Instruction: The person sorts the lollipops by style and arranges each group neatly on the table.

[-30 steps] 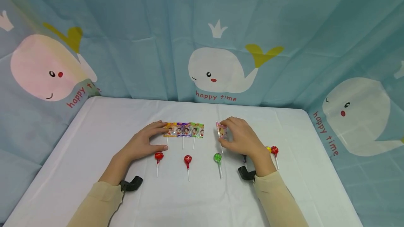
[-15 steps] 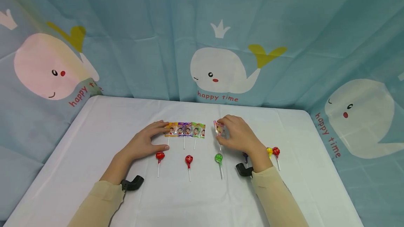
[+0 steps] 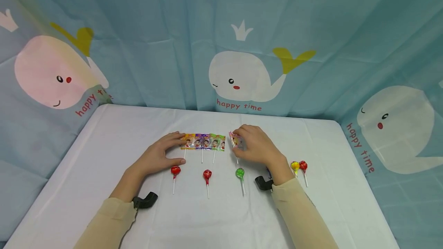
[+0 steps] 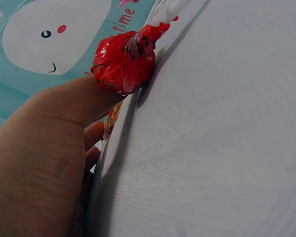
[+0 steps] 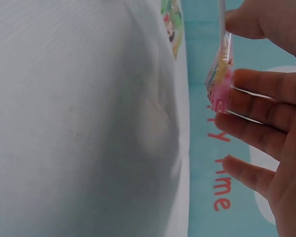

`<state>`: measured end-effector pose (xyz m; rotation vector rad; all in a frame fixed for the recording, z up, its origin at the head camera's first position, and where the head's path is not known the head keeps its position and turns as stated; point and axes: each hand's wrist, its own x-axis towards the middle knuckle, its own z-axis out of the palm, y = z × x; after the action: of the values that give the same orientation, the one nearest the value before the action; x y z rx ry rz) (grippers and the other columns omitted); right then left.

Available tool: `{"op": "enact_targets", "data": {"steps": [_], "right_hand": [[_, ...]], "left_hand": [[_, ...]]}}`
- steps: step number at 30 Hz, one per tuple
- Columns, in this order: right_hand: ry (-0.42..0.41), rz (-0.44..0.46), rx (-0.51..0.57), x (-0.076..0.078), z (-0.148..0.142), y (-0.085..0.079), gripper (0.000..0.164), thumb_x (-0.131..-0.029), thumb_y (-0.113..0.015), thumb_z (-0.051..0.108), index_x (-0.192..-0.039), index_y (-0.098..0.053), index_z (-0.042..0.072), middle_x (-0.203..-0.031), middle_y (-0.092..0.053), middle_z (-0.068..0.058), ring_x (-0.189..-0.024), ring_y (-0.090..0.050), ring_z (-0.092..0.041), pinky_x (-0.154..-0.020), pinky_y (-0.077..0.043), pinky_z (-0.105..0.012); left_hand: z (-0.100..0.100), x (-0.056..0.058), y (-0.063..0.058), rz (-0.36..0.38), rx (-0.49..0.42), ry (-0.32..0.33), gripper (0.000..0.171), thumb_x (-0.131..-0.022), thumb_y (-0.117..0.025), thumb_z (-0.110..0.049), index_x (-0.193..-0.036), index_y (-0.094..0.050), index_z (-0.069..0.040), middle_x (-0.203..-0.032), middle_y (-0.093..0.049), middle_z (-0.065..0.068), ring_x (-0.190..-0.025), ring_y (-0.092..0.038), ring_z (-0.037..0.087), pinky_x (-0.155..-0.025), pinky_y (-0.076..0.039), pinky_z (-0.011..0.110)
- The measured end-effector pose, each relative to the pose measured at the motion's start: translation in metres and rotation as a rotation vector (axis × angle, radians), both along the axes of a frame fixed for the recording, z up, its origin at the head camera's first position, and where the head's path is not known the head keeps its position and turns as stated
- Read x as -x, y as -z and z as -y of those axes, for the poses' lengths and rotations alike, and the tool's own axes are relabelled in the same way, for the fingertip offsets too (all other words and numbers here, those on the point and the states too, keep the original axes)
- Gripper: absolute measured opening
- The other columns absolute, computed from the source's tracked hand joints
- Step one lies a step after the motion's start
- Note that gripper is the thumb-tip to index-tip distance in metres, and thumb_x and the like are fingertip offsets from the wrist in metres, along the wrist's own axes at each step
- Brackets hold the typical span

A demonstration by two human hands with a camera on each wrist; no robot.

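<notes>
My right hand [image 3: 259, 145] holds a pink flat-wrapped lollipop [image 3: 237, 141] between thumb and fingers, just right of a row of flat-wrapped lollipops. In the right wrist view the thumb is at the stick and the fingertips at the pink wrapper [image 5: 219, 81]. That row runs from an orange lollipop [image 3: 189, 141] through purple [image 3: 202, 141] to green [image 3: 219, 142], sticks toward me. At its left end my left hand [image 3: 159, 155] rests, fingertips over the orange wrapper and thumb stretched out. Close in front of that thumb lies a red round lollipop [image 4: 123, 64].
Nearer me lie another red round lollipop [image 3: 207, 174] and a green round one [image 3: 240, 173]. A dark one is mostly hidden by my right wrist. Yellow [image 3: 295, 165] and red [image 3: 303, 165] ones lie together at right. A curtain [image 3: 155, 68] hangs behind the white table [image 3: 207, 226].
My right hand has moved left with the pink lollipop, narrowing the gap to the green end of the row. The left hand has stayed at the orange end.
</notes>
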<state>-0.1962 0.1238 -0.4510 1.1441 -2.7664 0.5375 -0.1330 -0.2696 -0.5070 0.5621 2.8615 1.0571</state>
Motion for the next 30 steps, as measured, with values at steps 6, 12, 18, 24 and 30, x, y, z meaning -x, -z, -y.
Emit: {"op": "enact_targets", "data": {"steps": [6,12,18,24,30], "right_hand": [[-0.015,0.005,-0.054,0.003,0.006,0.003,0.049,-0.089,-0.081,0.038,-0.127,-0.074,0.008,-0.119,-0.071,-0.003,-0.114,-0.066,-0.025,-0.113,-0.051,-0.048],[-0.019,0.018,-0.08,0.003,0.01,0.007,0.05,-0.09,-0.08,0.038,-0.129,-0.073,0.008,-0.12,-0.071,-0.002,-0.116,-0.066,-0.025,-0.114,-0.05,-0.049],[-0.029,0.019,-0.079,0.003,0.012,0.008,0.048,-0.09,-0.08,0.038,-0.128,-0.074,0.008,-0.12,-0.071,-0.002,-0.117,-0.066,-0.025,-0.114,-0.051,-0.049],[-0.033,0.015,-0.08,0.005,0.014,0.01,0.048,-0.09,-0.08,0.038,-0.128,-0.074,0.009,-0.119,-0.071,-0.002,-0.115,-0.067,-0.024,-0.112,-0.052,-0.048],[-0.045,0.002,-0.074,0.008,0.015,0.015,0.048,-0.091,-0.08,0.039,-0.127,-0.074,0.009,-0.117,-0.071,-0.001,-0.111,-0.067,-0.022,-0.108,-0.054,-0.047]], "left_hand": [[0.0,0.0,-0.001,0.008,-0.007,0.0,0.07,-0.086,-0.092,-0.053,-0.148,-0.07,-0.025,-0.169,-0.048,0.0,-0.162,-0.033,0.032,-0.127,-0.032,0.068],[-0.002,0.001,-0.003,0.021,-0.006,-0.003,0.071,-0.087,-0.091,-0.054,-0.148,-0.07,-0.025,-0.169,-0.047,0.0,-0.163,-0.032,0.031,-0.127,-0.03,0.069],[-0.001,0.0,-0.003,0.013,-0.004,-0.004,0.071,-0.086,-0.092,-0.053,-0.148,-0.07,-0.024,-0.169,-0.048,0.0,-0.162,-0.033,0.031,-0.126,-0.032,0.07],[-0.001,0.0,-0.003,0.011,-0.004,-0.005,0.071,-0.086,-0.092,-0.054,-0.147,-0.07,-0.025,-0.169,-0.048,-0.002,-0.162,-0.033,0.029,-0.127,-0.032,0.067],[0.0,-0.002,-0.002,0.026,-0.012,-0.014,0.07,-0.086,-0.092,-0.053,-0.148,-0.07,-0.026,-0.169,-0.048,-0.004,-0.163,-0.032,0.027,-0.129,-0.031,0.065]]}}
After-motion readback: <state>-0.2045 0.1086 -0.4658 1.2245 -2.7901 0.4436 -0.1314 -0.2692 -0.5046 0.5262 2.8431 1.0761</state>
